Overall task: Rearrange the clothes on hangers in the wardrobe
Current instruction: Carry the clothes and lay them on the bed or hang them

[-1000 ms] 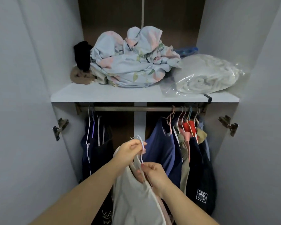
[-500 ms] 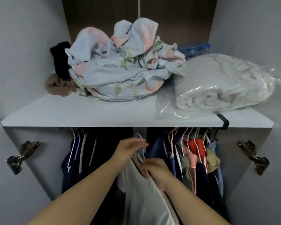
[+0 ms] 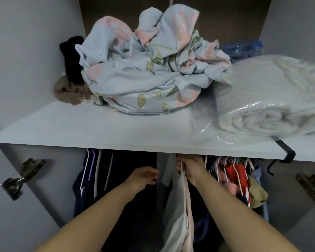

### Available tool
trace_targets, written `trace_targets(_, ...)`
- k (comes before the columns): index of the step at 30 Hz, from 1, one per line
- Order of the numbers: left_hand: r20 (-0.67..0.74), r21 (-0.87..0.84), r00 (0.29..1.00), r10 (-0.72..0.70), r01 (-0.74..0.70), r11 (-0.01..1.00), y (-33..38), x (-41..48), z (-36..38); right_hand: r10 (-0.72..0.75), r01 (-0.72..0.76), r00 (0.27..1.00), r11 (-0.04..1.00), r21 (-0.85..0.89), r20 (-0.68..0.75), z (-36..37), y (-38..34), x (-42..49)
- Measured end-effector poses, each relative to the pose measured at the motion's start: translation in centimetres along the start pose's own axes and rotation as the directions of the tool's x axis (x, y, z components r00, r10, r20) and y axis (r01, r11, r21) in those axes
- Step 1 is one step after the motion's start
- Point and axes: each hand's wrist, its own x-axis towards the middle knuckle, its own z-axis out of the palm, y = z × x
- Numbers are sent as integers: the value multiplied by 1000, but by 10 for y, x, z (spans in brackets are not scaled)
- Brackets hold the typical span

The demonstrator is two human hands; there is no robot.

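On my feed the right hand (image 3: 193,167) is raised to the front edge of the shelf (image 3: 98,131), its fingers curled round the top of a thin hanger (image 3: 182,170); the hook is hidden behind the shelf edge, so I cannot tell whether it sits on a rail. A white garment (image 3: 176,215) hangs straight down from that hand, along the inner side of its forearm, with a pale pink layer touching it on the forearm's side. The left hand (image 3: 144,176) is lower and just to the left of the right one, apart from the white garment, its fingers loosely curled with nothing in them that I can see. Further out to the left of the left hand hang dark clothes (image 3: 84,188) on white and purple hangers. Just to the right of the right hand, red, pink and olive coloured clothes (image 3: 235,179) are packed close. Above both hands, on the shelf, lie floral bedding (image 3: 144,79) and a bagged blanket (image 3: 271,106).
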Motion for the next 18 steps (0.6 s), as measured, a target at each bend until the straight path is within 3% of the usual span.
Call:
trace_targets(3,43,14,995,-90,89,996,-6,1,0,60,-57,996,997,47,-68,-6,9,15)
trace_targets(8,78,31,985,-151,149,988,-14,-2,6,121,-131,973,990,-41,-195,-27,21,29)
trace_targets(13,82,43,983,-163,160,986,-15,-5,14,80,-111,970,986,-126,-230,-52,33,31)
trace_targets(18,107,63,980,-169,163,985,-15,-4,28,11,-89,976,929,-358,-215,-68,33,22)
